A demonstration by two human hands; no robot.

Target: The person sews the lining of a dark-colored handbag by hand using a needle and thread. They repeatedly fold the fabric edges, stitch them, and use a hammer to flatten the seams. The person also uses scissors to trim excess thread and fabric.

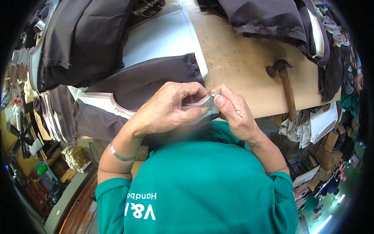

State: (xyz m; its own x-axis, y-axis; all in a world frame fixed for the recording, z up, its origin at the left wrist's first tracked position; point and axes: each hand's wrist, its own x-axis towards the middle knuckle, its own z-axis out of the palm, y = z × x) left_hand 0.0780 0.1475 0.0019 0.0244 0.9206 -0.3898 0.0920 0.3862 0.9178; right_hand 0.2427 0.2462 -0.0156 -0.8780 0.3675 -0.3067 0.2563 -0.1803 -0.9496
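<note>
My left hand (167, 111), with a metal bangle on its wrist, pinches the pale-trimmed edge of a dark brown fabric piece (148, 82) that lies over the table's near edge. My right hand (233, 111) meets it from the right. Its thumb and forefinger are closed on a small silvery metal piece (214, 94) at the same fabric edge. The fingertips of both hands touch around that spot. What sort of part the metal piece is cannot be made out. My green shirt fills the lower picture.
A white sheet (163, 39) lies under the fabric on the tan table (241, 58). A wooden-handled hammer (286, 85) rests at the right. Stacks of dark fabric pieces sit at the left (82, 39) and at the top right (269, 19). Boxes and clutter lie below on the floor.
</note>
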